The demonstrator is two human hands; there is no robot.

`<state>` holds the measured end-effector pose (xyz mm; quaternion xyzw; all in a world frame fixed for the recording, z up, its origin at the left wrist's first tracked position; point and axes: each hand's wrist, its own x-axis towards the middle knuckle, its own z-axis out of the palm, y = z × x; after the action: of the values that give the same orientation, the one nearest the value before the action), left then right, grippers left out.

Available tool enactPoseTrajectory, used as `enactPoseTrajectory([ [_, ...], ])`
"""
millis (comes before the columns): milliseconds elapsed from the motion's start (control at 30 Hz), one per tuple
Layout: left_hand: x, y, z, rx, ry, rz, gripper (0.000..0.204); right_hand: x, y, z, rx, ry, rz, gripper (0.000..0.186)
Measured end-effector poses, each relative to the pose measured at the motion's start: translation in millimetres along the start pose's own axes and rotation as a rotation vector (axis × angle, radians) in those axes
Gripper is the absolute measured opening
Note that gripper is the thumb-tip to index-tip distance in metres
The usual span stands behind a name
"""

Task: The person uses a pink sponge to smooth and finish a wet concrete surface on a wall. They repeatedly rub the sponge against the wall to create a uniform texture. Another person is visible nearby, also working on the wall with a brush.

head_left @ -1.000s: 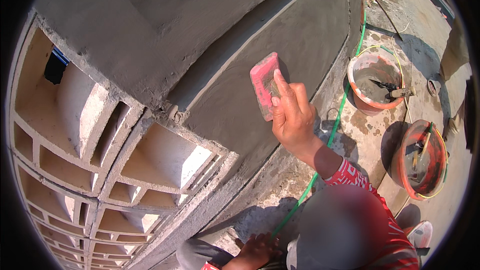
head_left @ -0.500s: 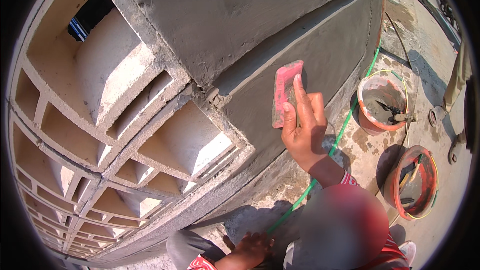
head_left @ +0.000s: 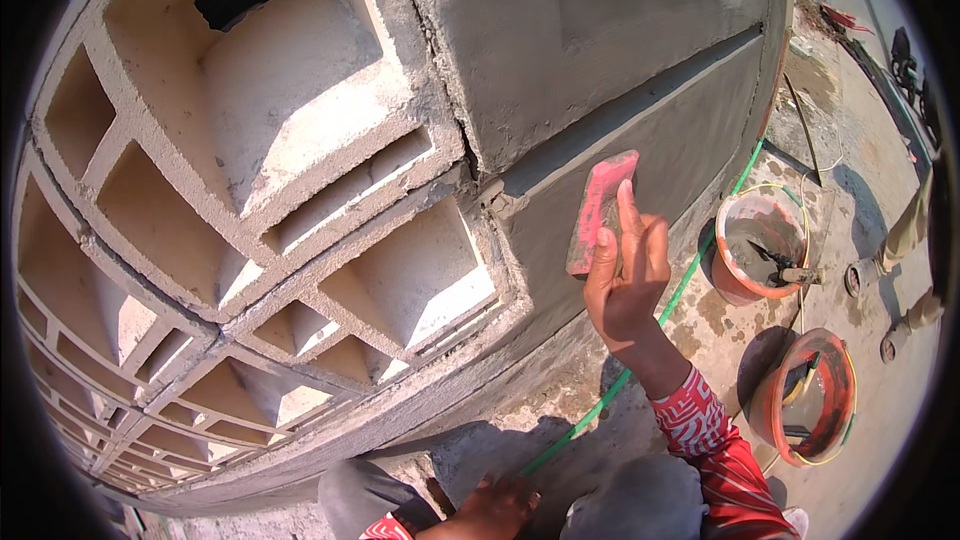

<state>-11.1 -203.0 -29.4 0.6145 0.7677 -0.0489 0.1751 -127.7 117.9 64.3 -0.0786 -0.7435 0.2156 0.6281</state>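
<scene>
My right hand point(head_left: 630, 280) is closed on a pink rectangular float point(head_left: 602, 205), caked with grey in places, holding it against the grey plastered wall point(head_left: 680, 120) below a long recessed groove. My left hand point(head_left: 495, 508) is low beside my grey-clad knee point(head_left: 360, 495), its fingers loosely apart with nothing visible in them. To the left of the plaster stands a screen of pale pierced concrete blocks point(head_left: 250, 210), with a cracked seam where the two meet.
An orange bucket point(head_left: 740, 275) of grey mix holds a tool with a handle; a second bucket point(head_left: 795, 395) with tools stands nearer. A green hose point(head_left: 605, 400) runs along the concrete ledge. Khaki and black objects at the right edge are hard to make out.
The view has swung, bringing more blockwork in and shifting wall, buckets, float and my right hand rightward and, mostly, downward in the picture. The float remains in that hand.
</scene>
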Motion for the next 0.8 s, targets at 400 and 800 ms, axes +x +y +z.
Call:
enactPoseTrajectory([
  [400,1,6,-21,-0.128,-0.185,-0.092,0.050,-9,-10,-8,-0.072,-0.158,-0.108,0.051],
  [800,-1,2,18,-0.099,-0.113,-0.062,0.052,-6,-41,-41,-0.145,-0.318,-0.301,0.063],
])
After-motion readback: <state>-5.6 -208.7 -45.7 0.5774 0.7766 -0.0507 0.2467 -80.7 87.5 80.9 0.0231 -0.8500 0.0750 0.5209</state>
